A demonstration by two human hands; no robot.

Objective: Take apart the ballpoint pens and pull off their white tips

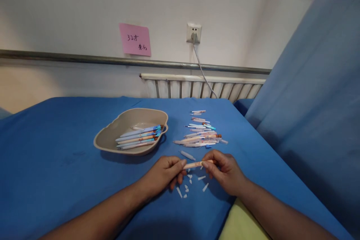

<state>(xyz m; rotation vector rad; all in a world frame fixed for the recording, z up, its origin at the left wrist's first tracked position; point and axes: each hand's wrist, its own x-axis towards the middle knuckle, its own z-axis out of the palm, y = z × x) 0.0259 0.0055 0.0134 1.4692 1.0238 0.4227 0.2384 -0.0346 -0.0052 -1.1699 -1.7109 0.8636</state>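
Note:
Between my two hands a peach-coloured pen (pixel 194 165) lies level above the blue cloth. The fingers of my left hand (pixel 166 170) pinch one end, and my right hand (pixel 225 170) grips the other, covering that tip. Small white plastic pieces (pixel 187 188) are scattered on the cloth below. Just beyond the hands rests a pale, translucent pen barrel (pixel 187 155). Farther back, pens and pen parts (pixel 201 138) lie in a loose pile. To the left, several pens (pixel 139 137) in blue and peach are inside a beige basin (pixel 108 135).
The blue cloth (pixel 56 165) covers a bed or table against the wall. A yellow-green item (pixel 243 221) sits under my right forearm. At right hangs a blue curtain (pixel 317 82). Behind are a radiator (pixel 202 86), a plugged socket (pixel 194 33) and a pink note (pixel 135 40).

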